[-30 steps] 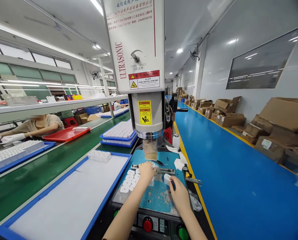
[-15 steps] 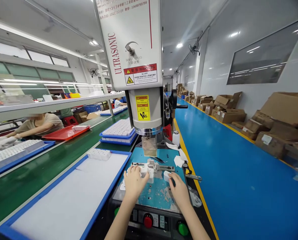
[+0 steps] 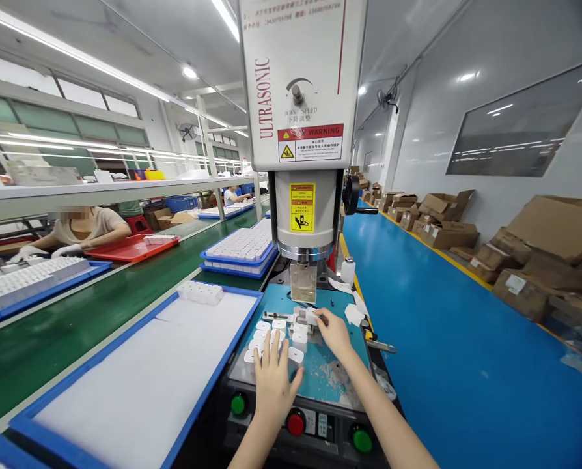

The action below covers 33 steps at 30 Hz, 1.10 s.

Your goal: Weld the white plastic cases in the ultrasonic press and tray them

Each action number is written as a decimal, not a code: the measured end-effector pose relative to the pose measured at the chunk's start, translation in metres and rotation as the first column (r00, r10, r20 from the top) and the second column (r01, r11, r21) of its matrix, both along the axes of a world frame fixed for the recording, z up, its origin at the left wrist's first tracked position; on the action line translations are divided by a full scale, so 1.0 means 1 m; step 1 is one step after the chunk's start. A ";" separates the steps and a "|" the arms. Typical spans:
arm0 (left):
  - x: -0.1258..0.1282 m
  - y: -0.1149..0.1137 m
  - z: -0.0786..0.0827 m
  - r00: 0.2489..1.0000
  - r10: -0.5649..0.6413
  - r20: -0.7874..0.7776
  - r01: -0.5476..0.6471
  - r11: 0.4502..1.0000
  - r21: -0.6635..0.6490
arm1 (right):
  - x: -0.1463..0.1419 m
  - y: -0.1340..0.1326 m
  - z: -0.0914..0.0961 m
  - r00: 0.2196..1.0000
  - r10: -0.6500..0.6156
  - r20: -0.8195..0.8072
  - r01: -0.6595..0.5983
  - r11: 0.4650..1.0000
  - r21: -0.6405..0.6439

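Over everything the press (image 3: 305, 98) is seen towering; on the left, the tray (image 3: 129, 371) is being left alone. Now, on the blue plate (image 3: 315, 384), the change! The left hand (image 3: 272, 383) has been opened, fingers spread at the near side of the clustered blocks (image 3: 260, 335); whether any is touched cannot be told. The right hand (image 3: 334, 333) has been brought leftward and farther in, so the fixture (image 3: 277, 317) is now being served from the right: there a white block (image 3: 312, 316) is pinched by its fingertips.
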State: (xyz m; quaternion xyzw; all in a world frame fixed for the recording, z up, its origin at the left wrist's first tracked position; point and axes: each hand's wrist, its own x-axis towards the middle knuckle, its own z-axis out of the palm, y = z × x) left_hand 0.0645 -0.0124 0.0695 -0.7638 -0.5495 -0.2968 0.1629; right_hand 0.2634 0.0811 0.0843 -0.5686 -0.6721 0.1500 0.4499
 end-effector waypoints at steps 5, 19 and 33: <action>-0.024 -0.012 0.005 0.989 0.002 0.145 -0.013 0.997 0.071 | -0.012 0.014 -0.003 0.998 0.053 0.043 -0.052 0.998 -0.037; -0.080 -0.014 -0.017 0.940 -0.132 0.314 0.094 0.987 0.133 | -0.029 0.016 0.007 0.977 0.126 0.171 -0.115 0.991 -0.069; -0.098 0.005 -0.048 0.904 -0.121 0.409 0.073 0.989 0.132 | -0.004 -0.084 -0.023 0.991 -0.127 -0.036 0.131 0.979 0.155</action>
